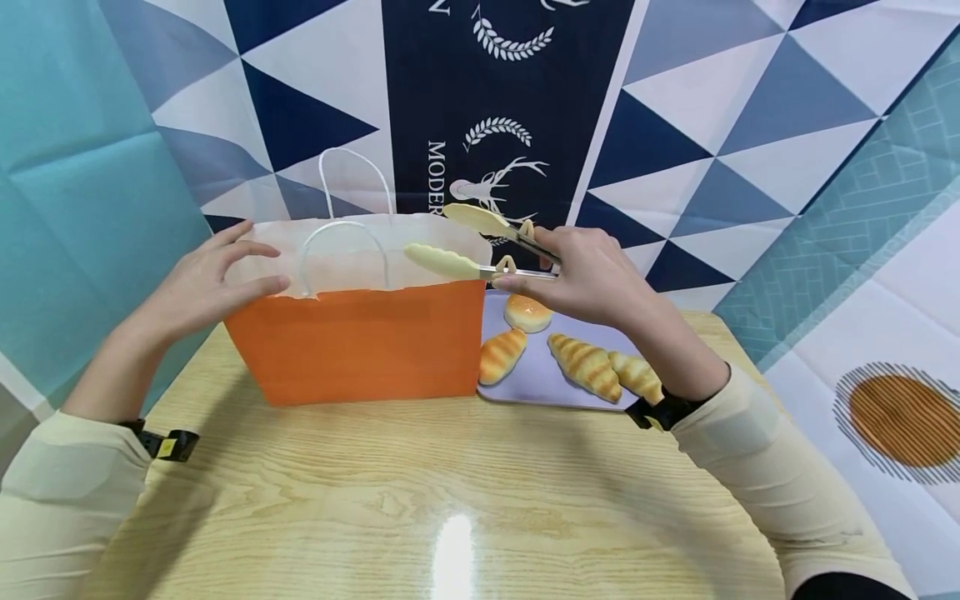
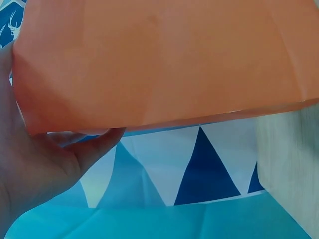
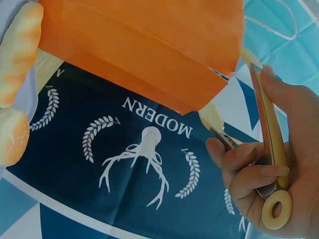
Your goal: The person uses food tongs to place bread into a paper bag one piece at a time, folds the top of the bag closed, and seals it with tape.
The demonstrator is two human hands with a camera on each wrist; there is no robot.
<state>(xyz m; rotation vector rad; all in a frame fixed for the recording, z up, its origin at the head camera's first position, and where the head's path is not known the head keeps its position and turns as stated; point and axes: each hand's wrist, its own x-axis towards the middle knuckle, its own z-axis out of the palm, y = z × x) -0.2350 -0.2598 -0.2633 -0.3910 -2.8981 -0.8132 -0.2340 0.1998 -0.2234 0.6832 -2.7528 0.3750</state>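
Observation:
An orange paper bag [image 1: 367,346] with a white upper part and white cord handles stands upright on the table. My left hand [image 1: 202,279] holds its left end at the top rim, thumb along the front edge and fingers spread across the opening. In the left wrist view, the thumb [image 2: 97,149] lies at the edge of the orange side panel. My right hand [image 1: 588,271] grips pale yellow tongs [image 1: 450,262] by their metal arms. The tong tips stand apart over the bag's right end, with nothing visible between them. The bag's inside is hidden.
Right of the bag, a lilac tray [image 1: 528,379] carries a round bun [image 1: 528,313] and several ridged rolls, one a golden roll [image 1: 502,357] by the bag. The wooden table [image 1: 390,492] extends toward me. Patterned cloth [image 1: 675,108] hangs behind.

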